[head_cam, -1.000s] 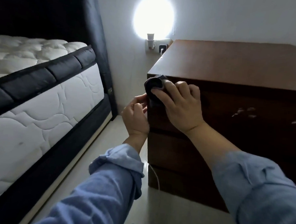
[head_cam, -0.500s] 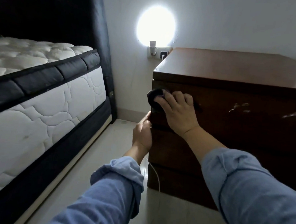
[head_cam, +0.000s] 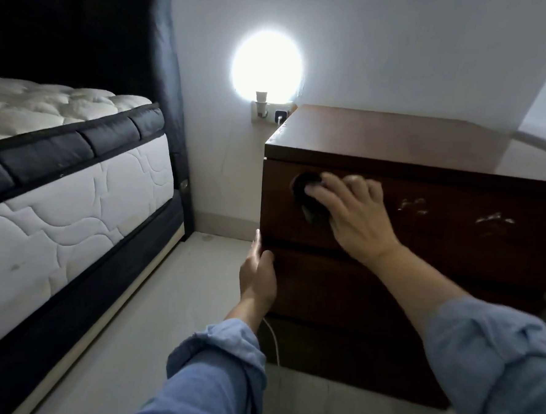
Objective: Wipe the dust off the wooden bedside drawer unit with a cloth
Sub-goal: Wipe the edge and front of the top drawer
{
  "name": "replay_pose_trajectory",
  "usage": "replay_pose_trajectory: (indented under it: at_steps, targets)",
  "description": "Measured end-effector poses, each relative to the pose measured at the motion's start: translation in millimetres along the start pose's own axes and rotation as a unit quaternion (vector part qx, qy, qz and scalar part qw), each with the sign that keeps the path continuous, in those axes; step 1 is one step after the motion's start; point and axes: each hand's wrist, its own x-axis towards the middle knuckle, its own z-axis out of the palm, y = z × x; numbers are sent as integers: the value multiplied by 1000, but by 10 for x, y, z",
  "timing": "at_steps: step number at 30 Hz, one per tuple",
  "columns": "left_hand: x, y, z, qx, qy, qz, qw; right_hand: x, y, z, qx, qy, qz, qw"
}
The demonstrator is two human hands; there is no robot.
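Your right hand (head_cam: 351, 218), centre right of the frame, presses a dark cloth (head_cam: 307, 193) flat against the top drawer front of the wooden drawer unit (head_cam: 420, 280), fingers spread and lying over the cloth; the cloth sits near the unit's upper left front corner. Your left hand (head_cam: 258, 276), lower centre, rests against the unit's left front edge beside the second drawer, fingers fairly straight and holding nothing. Both sleeves (head_cam: 210, 369) are blue and rolled. Pale smudges (head_cam: 453, 214) mark the top drawer front at right. A lit night light (head_cam: 266, 69) glows on the wall above the unit's left rear corner. The mattress (head_cam: 58, 193) fills the left side; a white cable (head_cam: 273, 338) hangs below the left wrist.
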Motion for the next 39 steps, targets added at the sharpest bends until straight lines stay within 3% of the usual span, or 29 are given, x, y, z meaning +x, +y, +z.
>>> replay_pose_trajectory:
  at_steps: [3, 6, 12, 16, 20, 23, 27, 30, 33, 34, 36, 39]
  targets:
    - [-46, 27, 67, 20, 17, 14, 1000, 142, 248, -26, -27, 15, 17, 999]
    - [-27, -8, 137, 39, 26, 37, 998, -106, 207, 173, -66, -7, -31, 997]
    - [-47, -120, 206, 121, 19, 78, 989, -889, -180, 435, -40, -201, -106, 973]
    - [-159, -245, 229, 317, -6, 154, 936, -793, -18, 205, -40, -112, -87, 989]
    - [-257, -182, 429, 420, -58, 275, 863, -458, 520, -180, -43, 12, 40, 998]
    - [-308, -177, 578, 447, -100, 317, 830, -393, 726, -249, -47, 7, 88, 995]
    - [-278, -234, 632, 473, -87, 321, 816, -690, 637, -17, -39, -7, 65, 997]
    - [-272, -255, 671, 482, -76, 315, 814, -1070, 452, 127, -42, -83, 26, 995]
    - [-269, -243, 683, 498, -72, 311, 806, -1215, 370, 44, -26, -341, -2, 940]
    - [-266, -237, 677, 503, -73, 308, 804, -1246, 357, 15, -16, -391, -6, 920]
    - [-274, -218, 673, 505, -76, 302, 805, -1229, 424, -74, -41, -298, -27, 953]
    - [-294, -192, 678, 506, -79, 301, 804, -1028, 717, -212, -17, -74, 58, 995]
